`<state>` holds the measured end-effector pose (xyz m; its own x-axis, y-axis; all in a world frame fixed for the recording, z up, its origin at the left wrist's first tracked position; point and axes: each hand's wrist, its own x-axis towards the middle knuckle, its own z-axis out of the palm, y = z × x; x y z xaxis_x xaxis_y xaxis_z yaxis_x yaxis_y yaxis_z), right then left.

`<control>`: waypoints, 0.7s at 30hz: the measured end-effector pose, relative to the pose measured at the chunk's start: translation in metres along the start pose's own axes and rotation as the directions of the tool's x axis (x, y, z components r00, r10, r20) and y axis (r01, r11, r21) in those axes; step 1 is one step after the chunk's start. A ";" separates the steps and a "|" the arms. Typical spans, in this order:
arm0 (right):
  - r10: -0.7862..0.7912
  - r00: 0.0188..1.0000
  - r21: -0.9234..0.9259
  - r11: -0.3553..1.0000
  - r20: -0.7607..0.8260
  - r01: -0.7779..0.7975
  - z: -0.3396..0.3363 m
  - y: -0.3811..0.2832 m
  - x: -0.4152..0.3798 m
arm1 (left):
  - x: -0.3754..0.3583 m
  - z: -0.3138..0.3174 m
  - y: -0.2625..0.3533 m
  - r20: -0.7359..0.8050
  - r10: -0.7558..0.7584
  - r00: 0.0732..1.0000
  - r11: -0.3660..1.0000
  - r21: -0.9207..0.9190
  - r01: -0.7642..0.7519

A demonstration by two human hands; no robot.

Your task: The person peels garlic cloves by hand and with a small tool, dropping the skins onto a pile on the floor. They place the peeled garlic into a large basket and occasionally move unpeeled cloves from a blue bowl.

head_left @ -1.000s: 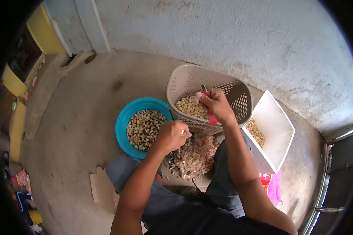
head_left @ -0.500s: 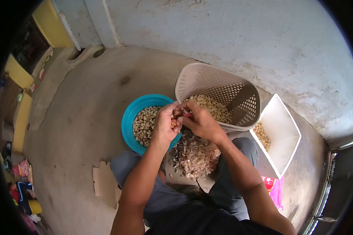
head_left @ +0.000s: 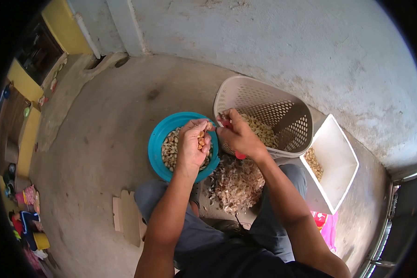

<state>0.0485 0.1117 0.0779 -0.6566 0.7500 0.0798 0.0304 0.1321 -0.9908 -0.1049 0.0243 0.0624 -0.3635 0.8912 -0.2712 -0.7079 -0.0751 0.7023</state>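
My left hand (head_left: 192, 141) is cupped above the teal basin (head_left: 155, 160). Several orange-brown pieces that look like unpeeled garlic cloves (head_left: 201, 140) lie in its curled fingers, one of them pinched at the fingertips. Just to the right, my right hand (head_left: 240, 135) is closed around a small red-handled tool (head_left: 240, 155), perhaps a knife; its working end is hard to make out. A gap separates the two hands. Pale brown-tipped cloves (head_left: 170, 149) fill the basin. Below the hands, a heap of papery peelings (head_left: 238, 185) lies on the floor between my legs.
A beige perforated basket (head_left: 227, 95) leans open behind my right hand, with pale peeled pieces (head_left: 264, 132) inside. Right of it stands a white box (head_left: 340, 153) holding more pieces. Flattened cardboard (head_left: 127, 217) lies at left, and a pink bag (head_left: 329, 231) at right. The wall rises behind.
My hands have moved apart; the right one has shifted right, off the left fingertips. More of the red handle shows below it. The whole view has shifted slightly.
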 end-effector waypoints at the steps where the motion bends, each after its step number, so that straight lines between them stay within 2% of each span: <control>1: 0.145 0.989 0.061 0.987 0.024 -0.146 -0.005 -0.009 -0.003 | -0.001 0.000 0.003 -0.013 0.019 1.000 1.000 0.010 -0.019; 4: 0.171 0.978 -0.035 0.985 0.119 -0.168 -0.016 -0.028 -0.008 | -0.002 0.000 0.009 0.012 0.045 0.999 0.999 0.018 -0.045; 7: -0.192 0.981 -0.195 0.962 0.022 0.193 -0.004 -0.015 -0.008 | -0.004 0.001 0.010 0.006 0.021 1.000 0.997 0.073 -0.021; 10: -0.387 0.922 -0.183 0.907 -0.011 0.379 0.013 -0.006 -0.005 | -0.005 0.003 0.001 0.059 0.035 0.998 0.994 0.097 -0.041; 13: -0.248 0.968 -0.070 0.967 -0.031 0.246 0.010 0.002 0.001 | -0.008 0.008 0.001 0.051 -0.011 0.999 0.999 0.050 0.008; 16: -0.047 0.998 0.114 0.993 0.041 0.042 -0.002 -0.009 0.002 | -0.005 0.003 0.003 0.109 -0.070 0.992 0.998 0.015 0.069; 19: -0.080 0.995 0.068 0.995 0.056 0.076 -0.004 -0.003 0.004 | -0.004 0.002 0.002 0.172 -0.104 0.980 0.995 0.021 0.101; 21: 0.019 1.000 0.244 0.969 0.018 -0.023 -0.008 0.000 0.005 | -0.002 -0.002 0.001 0.173 -0.099 0.980 0.995 0.044 0.093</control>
<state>0.0507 0.1205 0.0796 -0.6695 0.7405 0.0588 -0.1394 -0.0475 -0.9891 -0.1061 0.0217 0.0622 -0.1816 0.9581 -0.2216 -0.7109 0.0278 0.7027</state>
